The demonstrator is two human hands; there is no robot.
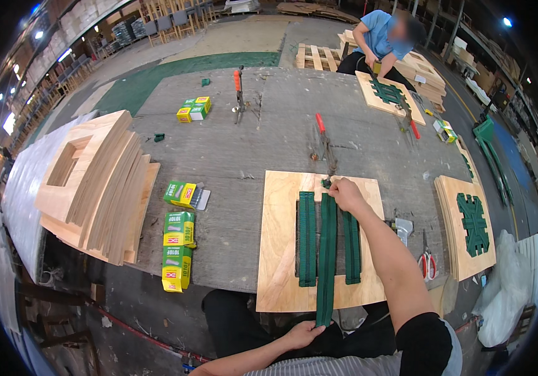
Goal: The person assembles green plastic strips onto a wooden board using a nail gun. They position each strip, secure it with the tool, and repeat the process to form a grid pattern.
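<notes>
A: Head view, which step?
B: Stretching the middle green strap (327, 257) across the plywood frame (278, 250). Right hand (344, 193), grip pinched shut on the strap's far end at the frame's top edge; left hand (303, 334), fingers closed on its near end below the frame.
A: Next?
B: Probably fixing it taut; the stapler (325, 147) lies on the tabletop (231, 163) just beyond the frame.

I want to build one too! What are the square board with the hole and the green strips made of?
The pale square board looks like unfinished plywood: light grain, matte, layered edges on the similar stack. The dark green strips look like woven webbing, flat and flexible; the middle one hangs limp where the left hand holds it.
</notes>
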